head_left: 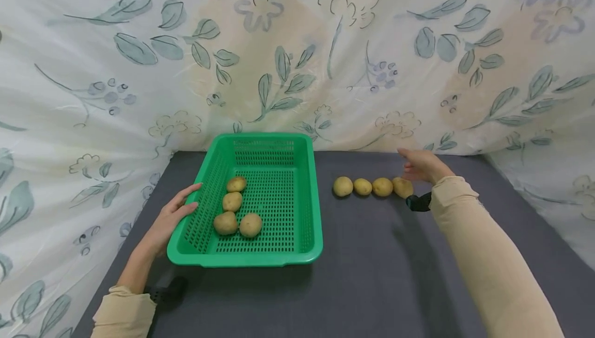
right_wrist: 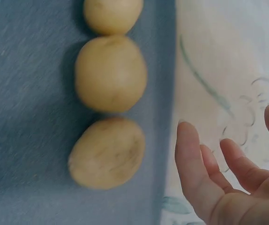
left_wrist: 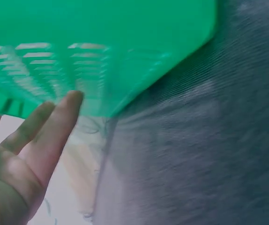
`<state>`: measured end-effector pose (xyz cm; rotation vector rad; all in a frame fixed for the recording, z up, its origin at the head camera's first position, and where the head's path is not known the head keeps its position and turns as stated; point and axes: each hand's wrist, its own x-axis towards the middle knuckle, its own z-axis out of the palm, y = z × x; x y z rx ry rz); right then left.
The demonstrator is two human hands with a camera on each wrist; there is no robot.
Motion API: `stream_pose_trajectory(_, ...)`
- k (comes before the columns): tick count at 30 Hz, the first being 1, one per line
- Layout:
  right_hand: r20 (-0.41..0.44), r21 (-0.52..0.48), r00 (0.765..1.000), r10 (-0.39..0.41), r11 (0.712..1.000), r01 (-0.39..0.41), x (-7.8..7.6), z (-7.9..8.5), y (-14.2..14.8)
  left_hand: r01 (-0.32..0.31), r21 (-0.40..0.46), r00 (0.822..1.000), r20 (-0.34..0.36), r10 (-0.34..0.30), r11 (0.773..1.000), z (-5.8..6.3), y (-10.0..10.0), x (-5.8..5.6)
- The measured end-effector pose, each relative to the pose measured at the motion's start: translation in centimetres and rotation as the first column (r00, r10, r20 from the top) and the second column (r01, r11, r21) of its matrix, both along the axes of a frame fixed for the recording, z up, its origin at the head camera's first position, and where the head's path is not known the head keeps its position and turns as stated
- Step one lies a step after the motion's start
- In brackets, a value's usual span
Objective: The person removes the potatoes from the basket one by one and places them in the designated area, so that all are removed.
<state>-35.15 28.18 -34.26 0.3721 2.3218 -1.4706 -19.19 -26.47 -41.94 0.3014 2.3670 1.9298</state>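
Note:
My left hand (head_left: pixel 173 220) rests at the left rim of a green plastic basket (head_left: pixel 317 214), thumb and index fingertip over the edge. In the left wrist view, its other fingers (left_wrist: pixel 55 136) lie fairly straight along the slotted outer wall (left_wrist: pixel 139 28). Several potatoes (head_left: pixel 251 225) sit inside, toward the basket's left side. My right hand (head_left: pixel 424 165) hovers over the right end of a row of potatoes (head_left: pixel 382 187), its fingers spread and loosely bent around nothing. From the right wrist, the end potato (right_wrist: pixel 107 153) lies apart from the fingertips.
A dark grey cloth (head_left: pixel 362 276) covers the table. Floral sheeting (head_left: pixel 297 59) hangs behind it and along both sides. The potato row lies to the right of the basket, near the back edge. Dark wrist straps (head_left: pixel 418 202) show at both sleeves.

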Motion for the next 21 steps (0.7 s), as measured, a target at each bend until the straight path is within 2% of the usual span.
stream_pose_trajectory(4, -0.020, -0.050, 1.000, 0.015, 0.999, -0.016, -0.2, 1.0, -0.8, 0.008, -0.130, 0.999, -0.036, -0.013, 0.991, 0.6, -0.4, -0.2)
stream_pose_trajectory(7, -0.020, -0.106, 1.000, 0.020, 0.994, -0.022, -0.2, 1.4, -1.5, 0.019, -0.177, 0.999, -0.045, -0.028, 0.984, 0.7, -0.7, -0.3)
stream_pose_trajectory(12, -0.037, -0.127, 0.998, 0.044, 0.991, -0.048, -0.2, 2.0, -2.9, 0.014, -0.193, 0.999, -0.045, -0.023, 0.981, 0.4, -1.0, -0.5)
stream_pose_trajectory(21, -0.050, -0.112, 0.996, 0.073, 0.991, -0.079, -0.4, 3.0, -4.5, 0.005, -0.151, 0.998, -0.062, -0.014, 0.988, 0.5, -0.8, -0.5)
